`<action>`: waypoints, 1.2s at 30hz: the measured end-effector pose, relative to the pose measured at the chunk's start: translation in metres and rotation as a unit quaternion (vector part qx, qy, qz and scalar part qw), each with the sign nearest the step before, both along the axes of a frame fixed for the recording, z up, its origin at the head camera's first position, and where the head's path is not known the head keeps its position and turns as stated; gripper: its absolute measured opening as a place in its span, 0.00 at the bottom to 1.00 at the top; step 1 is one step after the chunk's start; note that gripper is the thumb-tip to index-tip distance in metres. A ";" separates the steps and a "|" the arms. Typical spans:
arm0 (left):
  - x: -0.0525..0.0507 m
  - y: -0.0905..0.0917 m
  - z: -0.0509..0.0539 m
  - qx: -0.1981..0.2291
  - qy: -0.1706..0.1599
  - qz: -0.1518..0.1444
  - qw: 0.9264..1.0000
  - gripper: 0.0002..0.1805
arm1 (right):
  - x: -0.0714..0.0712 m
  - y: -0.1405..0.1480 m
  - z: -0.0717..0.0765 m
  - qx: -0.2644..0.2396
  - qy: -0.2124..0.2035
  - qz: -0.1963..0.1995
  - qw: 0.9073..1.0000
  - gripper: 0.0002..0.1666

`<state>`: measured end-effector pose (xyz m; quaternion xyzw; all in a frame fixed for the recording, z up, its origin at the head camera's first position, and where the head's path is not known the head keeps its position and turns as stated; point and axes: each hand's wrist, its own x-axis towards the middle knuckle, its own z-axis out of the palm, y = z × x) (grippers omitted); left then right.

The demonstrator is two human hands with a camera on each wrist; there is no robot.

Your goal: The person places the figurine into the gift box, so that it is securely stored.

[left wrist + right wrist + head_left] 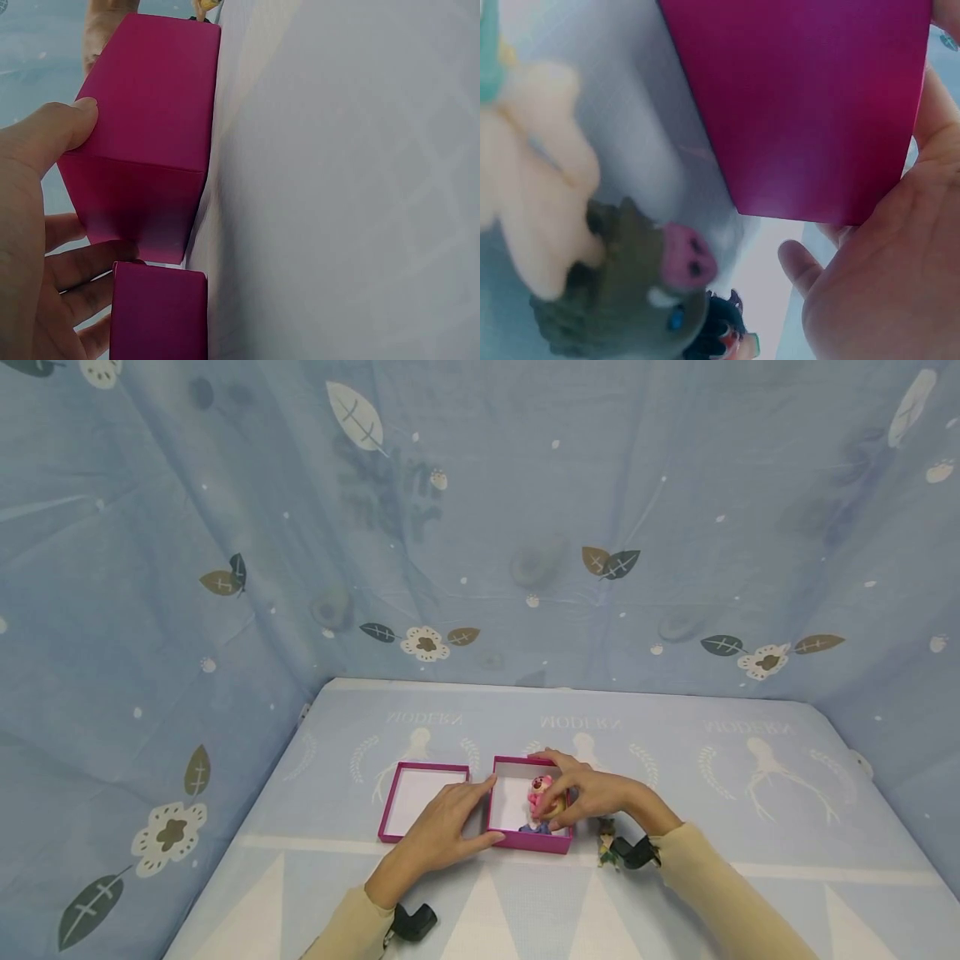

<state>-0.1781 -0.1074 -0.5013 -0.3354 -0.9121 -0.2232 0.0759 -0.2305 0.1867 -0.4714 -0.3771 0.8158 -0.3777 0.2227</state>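
The left hand (446, 827) stands wide, thumb against the front of the magenta box (528, 841), fingers at its left; the right hand (592, 793) reaches inside beside the pink bear figurine (539, 783), whether pinching I cannot tell; best brace the box firmly and work gently, avoiding its walls; a boar-headed figurine (606, 845) lies outside, rightward.

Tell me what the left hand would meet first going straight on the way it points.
Most likely the left wall of the open, square, magenta cardboard box: in the head view, the left hand points at it, thumb at its near-left corner. Any remaining gap is hard to judge.
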 end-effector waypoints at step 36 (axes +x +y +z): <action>0.000 0.000 0.001 0.007 0.020 -0.005 1.000 0.45 | 0.003 0.013 0.002 -0.032 0.006 -0.007 0.999 0.26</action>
